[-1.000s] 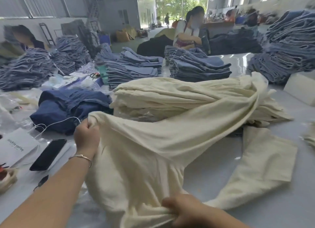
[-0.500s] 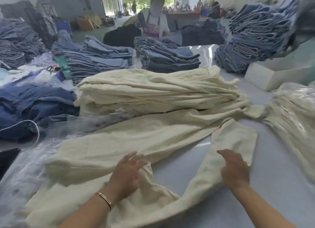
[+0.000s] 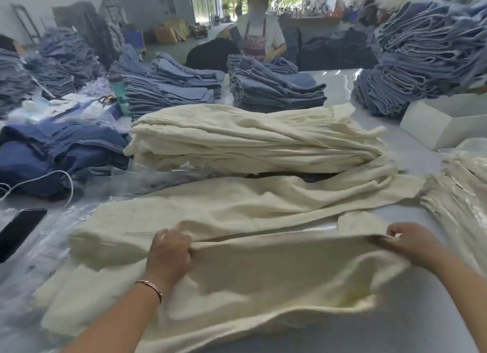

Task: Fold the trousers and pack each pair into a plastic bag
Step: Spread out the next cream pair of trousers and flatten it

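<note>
My left hand [image 3: 168, 250] has its fingers curled tight over a bunched fold of the cream trousers [image 3: 237, 210], gripping near the seat end. My right hand [image 3: 407, 243] pinches the same edge further along the leg, fingers closed on cloth. Between both grips the near leg is lifted and pulled fairly taut, I'd say so it can be carried over onto the far leg without wrinkling. The far leg lies flat on the table [image 3: 411, 326], running off to my right; the lifted leg sits just in front of it, its lower part sagging back toward me. Motion blur there, so the exact hem edge is hard to tell.

Step in hand, my guess: first lengthwise fold, leg onto leg. Nothing of this pair bagged yet.

Outward: clear plastic film [image 3: 52, 236] lies under the waist end at my left, probably the bags kept in reach for packing. Just behind the trousers, a stack of cream trousers [image 3: 250, 139], likely the unfolded supply. At my far right, bagged cream pairs [image 3: 458, 194], glossy with plastic, so finished ones go that side. A phone [image 3: 18, 231] rests at the left edge, a white cable [image 3: 52, 176] near it over dark blue garments [image 3: 60, 149]. Further back, denim stacks [image 3: 274, 89], a white box [image 3: 445, 118], another person [image 3: 259, 36] working at the far side.
</note>
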Demonstrator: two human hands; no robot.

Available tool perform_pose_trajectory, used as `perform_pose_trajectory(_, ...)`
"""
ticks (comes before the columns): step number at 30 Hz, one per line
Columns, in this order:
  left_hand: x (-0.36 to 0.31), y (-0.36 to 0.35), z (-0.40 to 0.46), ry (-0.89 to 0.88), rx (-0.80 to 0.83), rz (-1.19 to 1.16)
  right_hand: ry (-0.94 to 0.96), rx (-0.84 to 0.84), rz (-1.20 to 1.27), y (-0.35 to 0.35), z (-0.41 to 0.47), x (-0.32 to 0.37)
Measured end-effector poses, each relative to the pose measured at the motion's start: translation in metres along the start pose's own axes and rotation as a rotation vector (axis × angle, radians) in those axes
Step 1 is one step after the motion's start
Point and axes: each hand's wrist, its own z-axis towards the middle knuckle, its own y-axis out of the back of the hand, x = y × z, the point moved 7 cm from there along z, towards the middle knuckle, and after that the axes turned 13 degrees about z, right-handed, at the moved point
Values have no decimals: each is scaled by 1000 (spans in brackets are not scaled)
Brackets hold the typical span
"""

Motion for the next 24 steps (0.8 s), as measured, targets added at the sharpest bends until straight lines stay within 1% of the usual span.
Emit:
perform_pose_trajectory(3,5,-2,10,167,65,69,-16,88,-237,28,11,17)
perform_pose_trajectory(5,-1,-15,11,270,166,79,29,47,-251,36,11,34)
perform_pose_trajectory(6,-6,-19,10,304,195,68,72,36,-191,34,10,42)
perform_pose_trajectory(7,-14,-23,10,327,223,60,105,99,-62,25,7,46)
perform_pose_trajectory(9,-34,-28,9,357,295,23,55,438,235,-7,-7,44)
perform_pose_trajectory(10,-51,-25,13,324,283,-12,7,555,390,-16,-13,38)
perform_pose_trajectory(11,-72,-16,17,263,217,-62,-29,551,531,-15,-11,26)
perform_pose_trajectory(12,-95,-6,22,178,135,-117,-62,431,629,-5,-4,6)
perform_pose_trajectory(13,-120,5,26,70,75,-177,-82,239,598,11,7,-21)
perform_pose_trajectory(14,-146,11,28,-56,85,-229,-101,66,460,27,14,-47)
perform_pose_trajectory(15,-173,13,29,-184,134,-262,-112,23,245,35,16,-67)
perform_pose_trajectory(16,-196,11,30,-289,222,-273,-104,99,17,30,19,-82)
perform_pose_trajectory(17,-216,7,30,-366,308,-255,-95,224,-149,20,17,-97)
perform_pose_trajectory(18,-230,2,30,-414,367,-227,-82,330,-239,8,15,-112)
perform_pose_trajectory(19,-240,-4,31,-421,410,-208,-70,390,-278,0,12,-121)
perform_pose_trajectory(20,-246,-12,32,-404,461,-204,-52,408,-296,-3,11,-126)
perform_pose_trajectory(22,-247,-29,31,-351,586,-192,6,379,-264,-3,9,-125)
perform_pose_trajectory(24,-241,-44,30,-323,639,-138,47,396,-205,-5,8,-120)
